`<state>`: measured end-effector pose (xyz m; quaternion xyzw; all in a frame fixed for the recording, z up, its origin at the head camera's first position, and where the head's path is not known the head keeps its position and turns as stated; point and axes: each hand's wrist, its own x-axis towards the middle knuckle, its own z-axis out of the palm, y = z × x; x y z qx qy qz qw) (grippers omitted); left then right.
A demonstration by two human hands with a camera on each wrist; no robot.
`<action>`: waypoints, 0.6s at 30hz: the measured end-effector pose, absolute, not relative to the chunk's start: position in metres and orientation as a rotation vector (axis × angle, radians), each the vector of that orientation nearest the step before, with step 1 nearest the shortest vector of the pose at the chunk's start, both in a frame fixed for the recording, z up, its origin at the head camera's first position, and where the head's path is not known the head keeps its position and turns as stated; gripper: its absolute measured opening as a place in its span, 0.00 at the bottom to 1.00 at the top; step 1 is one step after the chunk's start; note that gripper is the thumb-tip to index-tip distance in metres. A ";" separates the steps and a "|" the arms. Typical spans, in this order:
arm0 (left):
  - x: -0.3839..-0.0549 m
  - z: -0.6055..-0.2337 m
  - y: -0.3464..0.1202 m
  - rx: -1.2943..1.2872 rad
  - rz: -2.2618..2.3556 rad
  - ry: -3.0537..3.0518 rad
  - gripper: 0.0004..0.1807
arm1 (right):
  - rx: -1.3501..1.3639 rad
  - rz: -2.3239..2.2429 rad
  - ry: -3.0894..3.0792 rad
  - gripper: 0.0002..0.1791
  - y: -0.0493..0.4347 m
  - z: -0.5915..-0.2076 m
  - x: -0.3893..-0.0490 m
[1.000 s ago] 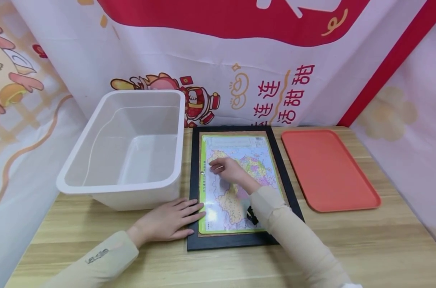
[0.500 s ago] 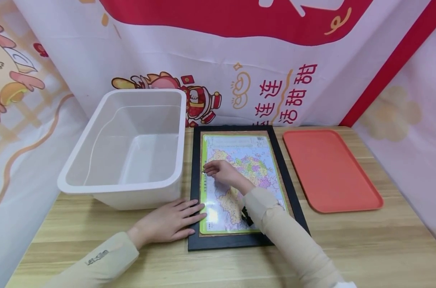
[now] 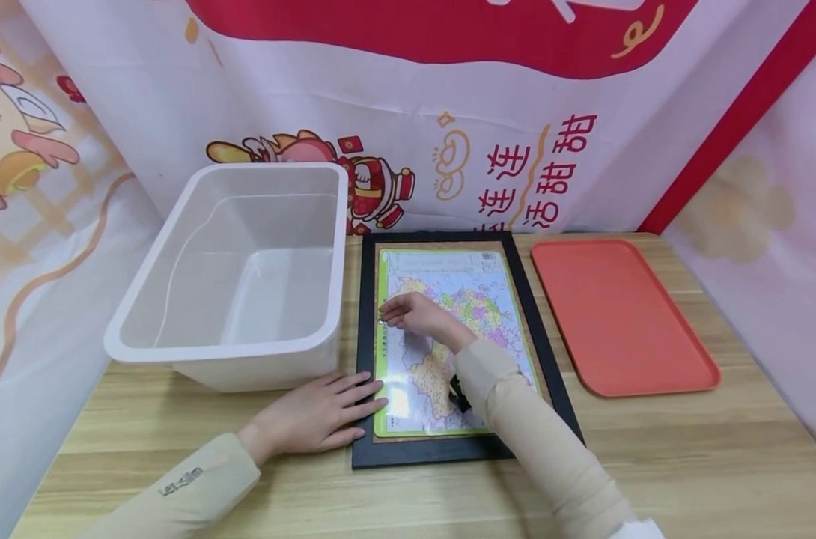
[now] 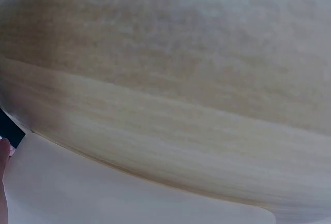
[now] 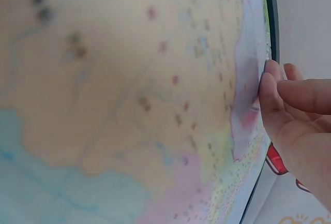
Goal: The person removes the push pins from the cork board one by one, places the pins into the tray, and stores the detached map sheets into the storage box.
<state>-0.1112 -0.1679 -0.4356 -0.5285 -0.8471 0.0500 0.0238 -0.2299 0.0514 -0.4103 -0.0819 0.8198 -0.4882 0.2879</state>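
A glossy map sheet (image 3: 408, 412) lies on a cork board whose black frame (image 3: 442, 453) rests on the table. My left hand (image 3: 320, 412) lies flat with its fingers spread over the frame's left side, fingertips on the map's green border. My right hand (image 3: 421, 314) is above the map's left part, its fingers pointing left beside a tiny shiny spot (image 3: 381, 321) on the border. In the right wrist view the thumb and bent fingers (image 5: 297, 100) come together at the map surface; whether something small is between them cannot be made out.
A deep white bin (image 3: 226, 352) stands left of the frame, close to my left hand. To the right lies a flat red tray (image 3: 623, 322). Behind the table hangs a printed curtain (image 3: 280, 90). A black fitting (image 3: 459, 394) sits under my right wrist.
My right hand has shifted slightly left across the map, up to the shiny spot on its border. The left hand stays in place on the frame.
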 end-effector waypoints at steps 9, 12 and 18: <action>-0.112 -0.435 -0.167 -1.628 0.144 -2.620 0.28 | -0.268 -1.187 2.209 0.25 0.052 -0.403 -0.234; -0.112 -0.435 -0.167 -1.627 0.140 -2.621 0.27 | -0.309 -1.110 2.234 0.25 0.051 -0.403 -0.234; -0.112 -0.435 -0.167 -1.623 0.141 -2.635 0.28 | -0.425 -0.972 2.304 0.31 0.047 -0.402 -0.232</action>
